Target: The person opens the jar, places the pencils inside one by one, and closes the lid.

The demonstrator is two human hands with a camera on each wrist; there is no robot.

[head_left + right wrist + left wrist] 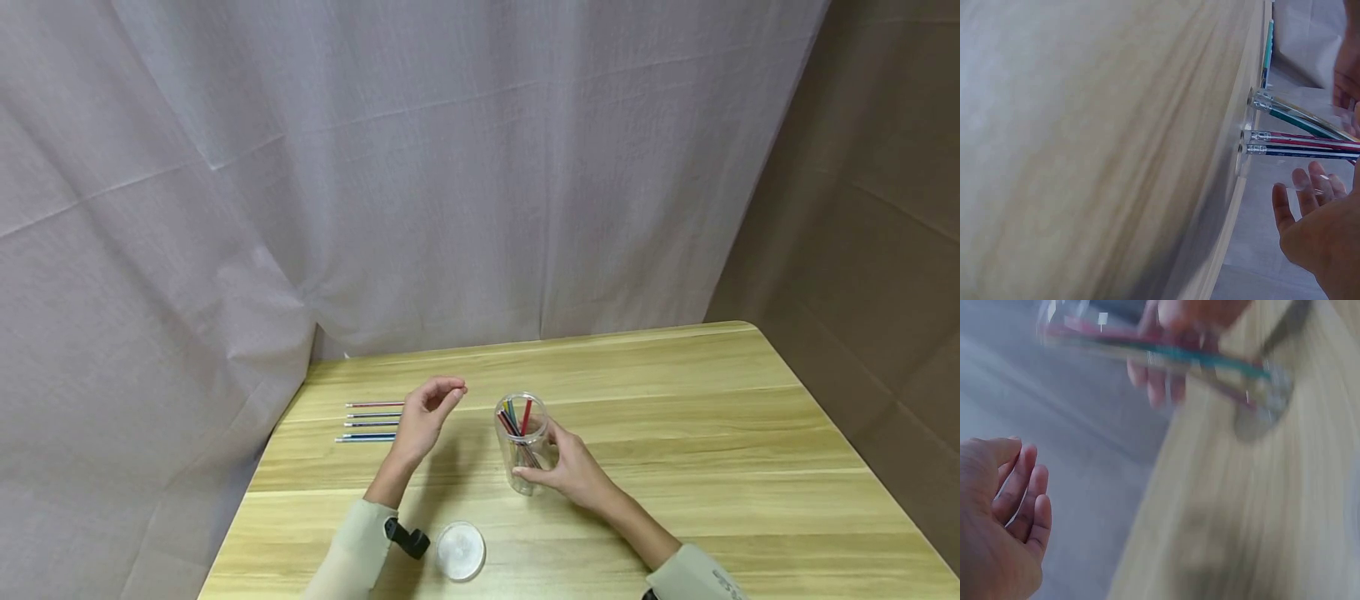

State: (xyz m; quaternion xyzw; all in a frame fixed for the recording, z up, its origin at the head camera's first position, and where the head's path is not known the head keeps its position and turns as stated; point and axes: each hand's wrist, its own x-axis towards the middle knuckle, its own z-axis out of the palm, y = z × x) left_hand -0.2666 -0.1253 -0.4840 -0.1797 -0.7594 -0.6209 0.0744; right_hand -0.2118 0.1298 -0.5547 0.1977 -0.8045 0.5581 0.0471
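Observation:
A clear plastic jar (517, 479) stands on the table with several pencils (1300, 139) leaning inside it. In the right wrist view their eraser ends are at the jar's base. My right hand (572, 471) grips the jar from the right, thumb at the near side and fingers behind. To the left of the jar, my left hand (423, 421) is raised over the table, its fingers loosely bent and nothing visible in them. Beyond that wrist lies a row of pencils (371, 423), their far ends hidden behind the hand.
A round, whitish lid (461, 551) lies flat near the front of the wooden table (712, 417), close to the left sleeve. Grey cloth (450, 183) hangs behind the table's back edge, and a brown cloth (862, 208) hangs on the right.

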